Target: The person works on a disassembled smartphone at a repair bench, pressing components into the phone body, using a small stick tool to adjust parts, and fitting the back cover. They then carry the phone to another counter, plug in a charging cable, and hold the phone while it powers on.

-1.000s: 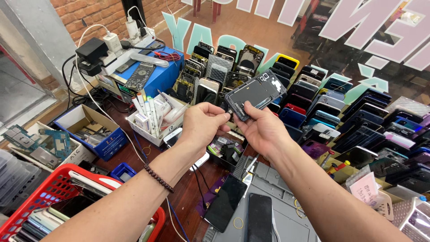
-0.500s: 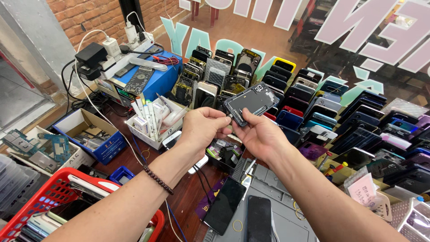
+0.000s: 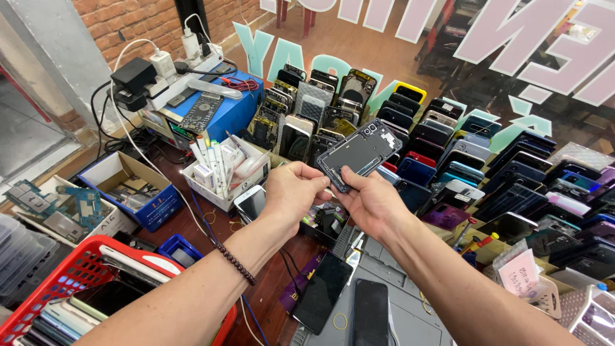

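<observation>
Phone frame (image 3: 360,154) held by both: right hand (image 3: 370,202) grips lower edge, left hand (image 3: 293,190) pinches lower-left corner; long axis toward 2 o'clock.

Dark opened phone frame (image 3: 359,154), tilted, held above the bench.

Held up: I grip an opened phone frame (image 3: 360,154), dark inside, by its lower edge.
Right hand (image 3: 371,204): thumb on the frame's near edge, fingers under it.
Left hand (image 3: 291,192): fingertips pinched at the frame's lower left corner.
Beyond the fingers: rows of upright phones (image 3: 448,147).
Below the fingers: two dark phones (image 3: 346,301) lie flat.
</observation>
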